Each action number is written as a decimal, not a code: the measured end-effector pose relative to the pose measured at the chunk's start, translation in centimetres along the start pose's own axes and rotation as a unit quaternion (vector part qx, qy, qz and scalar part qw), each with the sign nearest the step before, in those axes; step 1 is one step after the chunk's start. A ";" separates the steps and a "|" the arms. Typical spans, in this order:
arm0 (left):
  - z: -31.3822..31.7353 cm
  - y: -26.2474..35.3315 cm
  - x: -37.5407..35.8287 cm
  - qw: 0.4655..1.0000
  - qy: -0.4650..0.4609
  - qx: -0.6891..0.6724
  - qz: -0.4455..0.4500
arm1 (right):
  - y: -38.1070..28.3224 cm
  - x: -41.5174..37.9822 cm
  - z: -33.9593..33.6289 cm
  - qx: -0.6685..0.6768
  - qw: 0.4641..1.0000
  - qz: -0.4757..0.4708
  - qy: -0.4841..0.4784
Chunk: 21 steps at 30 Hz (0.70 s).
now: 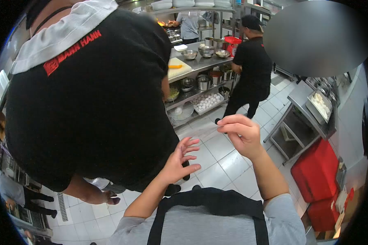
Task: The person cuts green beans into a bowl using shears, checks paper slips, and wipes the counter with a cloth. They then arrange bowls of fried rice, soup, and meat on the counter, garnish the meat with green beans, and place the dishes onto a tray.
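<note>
My left hand [179, 162] is raised in front of my apron [216, 200], its fingers spread and nothing visible in them. To its right and a little higher, my right hand [244, 136] has thumb and fingers drawn together in a pinch. Whatever the fingertips hold, if anything, is too small or thin to make out. Both hands are in the air over the white tiled floor [218, 149], apart from each other. Close by on the left stands a co-worker in a black shirt [90, 98], whose lowered hand [112, 199] is near my left forearm.
A steel counter [210, 61] ahead carries metal bowls [206, 51] and a cutting board [178, 69]; eggs [207, 101] sit on its lower shelf. Another person in black [255, 69] stands beside it. At right are a steel table [300, 100], a tray of pale food [321, 105] and red containers [317, 173].
</note>
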<state>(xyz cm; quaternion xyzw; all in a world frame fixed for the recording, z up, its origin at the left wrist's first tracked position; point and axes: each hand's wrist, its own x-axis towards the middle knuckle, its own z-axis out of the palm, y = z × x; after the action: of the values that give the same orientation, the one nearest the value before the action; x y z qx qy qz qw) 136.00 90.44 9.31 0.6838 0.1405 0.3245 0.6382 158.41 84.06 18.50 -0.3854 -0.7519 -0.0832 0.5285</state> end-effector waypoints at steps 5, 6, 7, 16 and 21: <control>-0.9 2.5 6.4 0.983 -0.046 0.176 0.037 | 11.0 8.5 -3.4 -0.111 0.958 -0.028 0.262; -1.3 2.6 7.0 0.972 -0.054 0.228 0.032 | 13.5 10.6 -3.8 0.001 0.959 0.033 0.281; -1.2 2.6 7.4 0.971 -0.031 0.235 0.023 | 15.9 12.6 -4.1 0.113 0.943 0.092 0.299; 3.0 0.5 14.6 0.971 -0.016 0.226 -0.071 | 35.8 20.4 4.6 0.024 0.949 0.148 0.279; 4.8 -2.6 20.1 0.975 0.064 0.168 -0.128 | 39.1 18.6 8.6 0.051 0.964 0.164 0.204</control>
<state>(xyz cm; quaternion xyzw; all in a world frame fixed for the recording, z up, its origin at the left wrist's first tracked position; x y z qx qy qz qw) 154.62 99.25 12.21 0.7354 0.3206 0.2548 0.5399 175.55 124.67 19.78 -0.4508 -0.5580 -0.0339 0.6959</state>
